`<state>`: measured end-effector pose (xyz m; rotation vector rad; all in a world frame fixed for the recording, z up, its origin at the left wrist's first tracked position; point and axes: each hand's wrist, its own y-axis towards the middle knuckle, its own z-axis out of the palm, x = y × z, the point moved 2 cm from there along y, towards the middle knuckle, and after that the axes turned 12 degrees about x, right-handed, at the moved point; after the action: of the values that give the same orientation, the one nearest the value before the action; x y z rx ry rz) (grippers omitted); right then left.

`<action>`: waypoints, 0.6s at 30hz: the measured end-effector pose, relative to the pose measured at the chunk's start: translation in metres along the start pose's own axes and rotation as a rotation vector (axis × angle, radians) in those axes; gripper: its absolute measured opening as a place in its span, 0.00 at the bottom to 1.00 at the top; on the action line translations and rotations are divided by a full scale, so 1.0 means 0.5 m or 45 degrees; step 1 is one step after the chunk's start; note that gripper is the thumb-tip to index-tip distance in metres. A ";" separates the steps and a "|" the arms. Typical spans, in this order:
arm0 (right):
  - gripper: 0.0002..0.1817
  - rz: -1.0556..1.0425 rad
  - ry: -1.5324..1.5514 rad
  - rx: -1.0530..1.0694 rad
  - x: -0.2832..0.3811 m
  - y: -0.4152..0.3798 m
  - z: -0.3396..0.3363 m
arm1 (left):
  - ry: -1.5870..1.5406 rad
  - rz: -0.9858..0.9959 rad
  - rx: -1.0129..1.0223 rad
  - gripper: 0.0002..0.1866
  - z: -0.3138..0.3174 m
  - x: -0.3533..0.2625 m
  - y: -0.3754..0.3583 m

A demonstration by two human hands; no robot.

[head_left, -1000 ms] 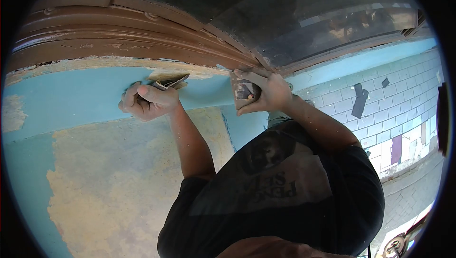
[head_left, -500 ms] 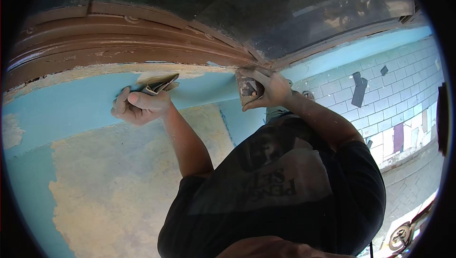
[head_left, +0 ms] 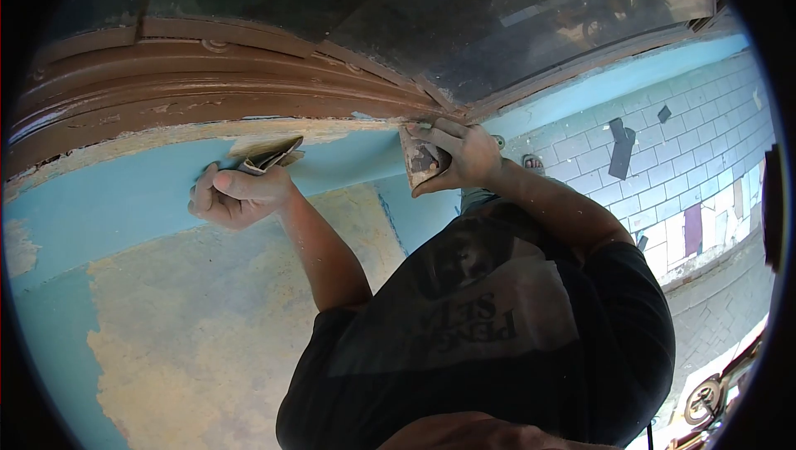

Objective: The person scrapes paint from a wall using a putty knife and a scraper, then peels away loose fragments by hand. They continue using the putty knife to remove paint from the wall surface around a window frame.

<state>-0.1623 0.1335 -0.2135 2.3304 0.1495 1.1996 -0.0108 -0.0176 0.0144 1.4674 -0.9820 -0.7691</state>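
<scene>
My left hand [head_left: 236, 197] is closed around folded sandpaper [head_left: 278, 156], its dark and tan layers sticking out past the thumb. It is close to the light blue wall, just below a bare, scraped wood strip [head_left: 249, 135]. Farther right, at the corner of the brown window frame [head_left: 249, 69], the fingers and thumb of my right hand [head_left: 468, 156] spread across and grip a flat brown piece [head_left: 423, 160] with a blotchy, worn face. Whether that piece is loose or part of the frame cannot be made out. My palm hides part of it.
Dark window glass [head_left: 398, 19] lies beyond the frame. The blue wall has a large bare patch [head_left: 215, 309]. On the right, dark flat scraps [head_left: 620, 152] lie on the grey paving [head_left: 655, 135]. A wheel [head_left: 703, 400] shows at lower right.
The whole view has shifted slightly left, with the frame moving down a little. Both hands keep their holds, and any movement of their own is too small to tell.
</scene>
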 end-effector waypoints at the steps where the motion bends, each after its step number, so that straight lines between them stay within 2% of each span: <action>1: 0.56 -0.004 0.001 0.003 -0.003 0.004 0.000 | -0.009 0.006 0.003 0.20 0.001 0.000 0.001; 6: 0.55 0.095 0.041 0.110 0.007 -0.001 -0.009 | 0.001 -0.007 0.008 0.19 -0.002 -0.006 -0.001; 12: 0.60 -0.039 0.107 0.009 0.000 0.001 0.005 | 0.008 -0.020 0.016 0.19 -0.001 -0.004 -0.001; 18: 0.60 -0.049 0.151 0.022 -0.007 0.002 0.017 | 0.010 -0.014 0.014 0.19 -0.004 -0.003 0.002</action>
<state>-0.1578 0.1281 -0.2193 2.2611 0.2451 1.3223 -0.0101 -0.0153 0.0154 1.4855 -0.9746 -0.7662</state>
